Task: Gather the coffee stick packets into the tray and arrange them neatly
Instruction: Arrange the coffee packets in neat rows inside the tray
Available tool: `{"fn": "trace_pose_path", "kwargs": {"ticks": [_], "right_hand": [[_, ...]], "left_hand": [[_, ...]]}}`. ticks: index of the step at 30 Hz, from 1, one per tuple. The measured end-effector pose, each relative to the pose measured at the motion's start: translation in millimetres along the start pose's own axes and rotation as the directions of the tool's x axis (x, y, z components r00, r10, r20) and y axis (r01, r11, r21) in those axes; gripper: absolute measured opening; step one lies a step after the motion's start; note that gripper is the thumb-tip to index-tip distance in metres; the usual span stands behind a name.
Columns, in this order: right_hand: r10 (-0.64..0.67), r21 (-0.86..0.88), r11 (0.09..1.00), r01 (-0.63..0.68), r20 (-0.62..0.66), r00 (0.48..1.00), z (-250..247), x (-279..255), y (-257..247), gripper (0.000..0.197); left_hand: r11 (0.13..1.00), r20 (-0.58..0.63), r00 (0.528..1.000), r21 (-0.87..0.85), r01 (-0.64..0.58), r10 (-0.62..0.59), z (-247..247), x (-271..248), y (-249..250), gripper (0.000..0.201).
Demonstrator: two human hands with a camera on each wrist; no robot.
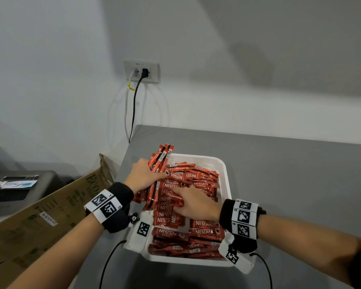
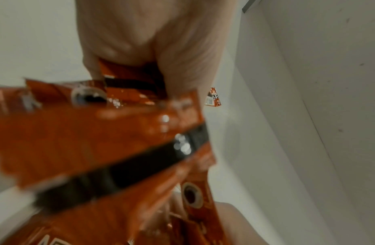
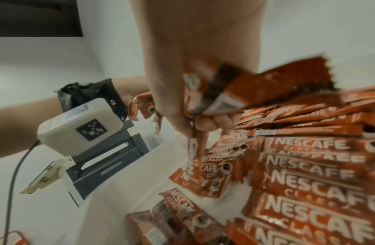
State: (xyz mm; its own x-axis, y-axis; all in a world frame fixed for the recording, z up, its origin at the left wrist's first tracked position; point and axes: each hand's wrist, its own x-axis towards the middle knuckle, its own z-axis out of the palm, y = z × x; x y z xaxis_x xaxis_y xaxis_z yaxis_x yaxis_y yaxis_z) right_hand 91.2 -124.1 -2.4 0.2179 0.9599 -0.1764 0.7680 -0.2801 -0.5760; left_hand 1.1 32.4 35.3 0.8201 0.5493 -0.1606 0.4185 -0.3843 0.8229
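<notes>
Head cam caption: both my hands were buried in coffee sticks over the tray.

My left hand (image 1: 143,177) had its fingers wrapped round a bundle of packets (image 1: 159,158), whose far ends fanned out past my fingertips over the far left corner of the white tray (image 1: 224,170). My right hand (image 1: 193,203) was palm down just beside it, and the right wrist cam showed its fingers (image 3: 205,123) curled, pinching a few red packets (image 3: 241,92). Under and ahead of those fingers the rest of the Nescafe packets (image 1: 204,231) lay stacked in the tray, rows pretty tidy on the near side, messier toward the far end. Left wrist cam was mostly blurry red foil. Tray sat on the grey table (image 1: 290,174), cardboard box (image 1: 40,217) off past my left wrist.
</notes>
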Motion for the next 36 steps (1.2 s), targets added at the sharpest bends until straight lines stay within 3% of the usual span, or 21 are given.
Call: {"fn": "trace_pose_path", "kwargs": {"ticks": [5,10,19,32,36], "right_hand": [[0.024,-0.047,0.999,-0.027,-0.070,0.997,8.8,-2.8,-3.0,0.019],[0.065,-0.254,0.963,-0.089,-0.102,0.993,-1.4,-8.7,6.5,0.020],[0.161,-0.497,0.863,-0.087,0.107,0.981,-7.2,-15.2,14.9,0.020],[0.175,-0.428,0.900,-0.085,0.176,0.969,11.6,5.4,-2.2,0.031],[0.174,-0.446,0.892,-0.076,0.183,0.968,11.1,10.6,-10.3,0.025]], "left_hand": [[1.000,0.010,1.000,-0.016,-0.003,0.003,-1.6,-2.2,1.4,0.015],[1.000,0.014,1.000,-0.015,-0.008,0.008,-3.6,-2.9,-0.9,0.017],[1.000,0.043,0.999,-0.020,0.007,-0.006,-3.1,0.2,-1.4,0.018],[1.000,0.023,0.999,-0.006,0.030,-0.030,-2.5,0.2,-3.4,0.023],[0.999,0.017,0.999,-0.010,0.038,-0.038,-2.2,-0.6,-3.9,0.022]]}}
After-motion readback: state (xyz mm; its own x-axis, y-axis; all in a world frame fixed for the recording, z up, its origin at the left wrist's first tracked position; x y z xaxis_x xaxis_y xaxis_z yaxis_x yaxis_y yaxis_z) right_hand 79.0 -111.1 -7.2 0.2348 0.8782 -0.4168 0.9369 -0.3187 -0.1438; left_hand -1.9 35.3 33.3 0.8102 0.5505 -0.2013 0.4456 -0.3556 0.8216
